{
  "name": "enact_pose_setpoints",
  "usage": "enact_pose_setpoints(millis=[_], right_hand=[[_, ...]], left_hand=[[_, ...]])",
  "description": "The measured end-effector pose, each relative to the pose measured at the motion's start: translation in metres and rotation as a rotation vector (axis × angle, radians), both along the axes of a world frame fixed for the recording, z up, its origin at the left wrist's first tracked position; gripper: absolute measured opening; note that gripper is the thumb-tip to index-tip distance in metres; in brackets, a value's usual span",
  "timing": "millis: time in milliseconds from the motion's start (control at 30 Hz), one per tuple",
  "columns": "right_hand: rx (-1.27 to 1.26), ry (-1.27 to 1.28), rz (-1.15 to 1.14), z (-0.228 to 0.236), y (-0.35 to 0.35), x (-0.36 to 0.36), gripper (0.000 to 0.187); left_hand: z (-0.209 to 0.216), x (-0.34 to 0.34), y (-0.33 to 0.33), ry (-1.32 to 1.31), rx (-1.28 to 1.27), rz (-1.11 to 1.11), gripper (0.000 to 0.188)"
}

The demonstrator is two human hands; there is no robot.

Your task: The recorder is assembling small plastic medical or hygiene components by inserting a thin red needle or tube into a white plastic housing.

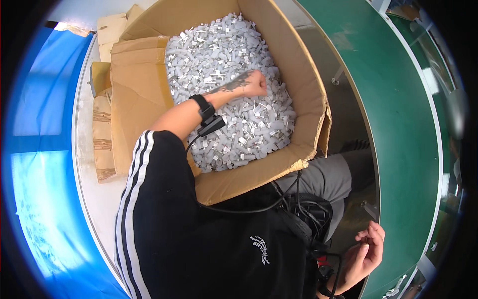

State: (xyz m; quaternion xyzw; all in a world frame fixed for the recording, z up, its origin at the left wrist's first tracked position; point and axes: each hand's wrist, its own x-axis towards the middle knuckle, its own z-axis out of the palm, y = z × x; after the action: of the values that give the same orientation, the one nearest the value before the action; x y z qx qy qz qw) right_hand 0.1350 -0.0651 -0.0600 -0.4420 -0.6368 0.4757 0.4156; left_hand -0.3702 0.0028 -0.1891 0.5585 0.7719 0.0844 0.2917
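Left hand (256, 83) sunk as a closed fist into the heap of small white parts (234, 94) near the far right wall of the cardboard box (308, 94), fingers curled as if grabbing a handful; black wrist strap (203, 107) with cable trailing back. Right hand (366, 251) empty, loosely half-curled, palm up by the edge of the green conveyor belt (398, 114). Blue sheet (40, 149) along the left, pale floor beneath

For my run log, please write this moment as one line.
left hand: fist closed in small white parts | cardboard box: open, full | right hand: empty, half-open, near green conveyor belt
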Motion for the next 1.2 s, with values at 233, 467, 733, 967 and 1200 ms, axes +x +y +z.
enact_pose_setpoints(millis=[233,467,733,967,1200], right_hand=[[0.029,-0.006,0.054,0.010,0.006,-0.009,0.037],[0.023,-0.010,0.044,0.003,0.003,-0.002,0.037],[0.011,0.009,-0.013,0.004,-0.006,0.000,0.036],[0.085,-0.030,0.071,0.043,0.020,-0.039,0.031],[0.124,-0.026,0.377,0.064,0.070,-0.112,0.051]], left_hand=[[0.081,-0.021,-0.006,0.170,-0.123,-0.230,0.027],[0.010,0.035,0.003,0.196,0.055,-0.280,0.025],[0.011,0.037,0.001,0.348,0.197,-0.277,0.022],[0.193,0.084,-0.018,0.192,0.289,-0.333,0.009],[0.246,0.163,-0.020,-0.297,0.460,-0.632,0.017]])
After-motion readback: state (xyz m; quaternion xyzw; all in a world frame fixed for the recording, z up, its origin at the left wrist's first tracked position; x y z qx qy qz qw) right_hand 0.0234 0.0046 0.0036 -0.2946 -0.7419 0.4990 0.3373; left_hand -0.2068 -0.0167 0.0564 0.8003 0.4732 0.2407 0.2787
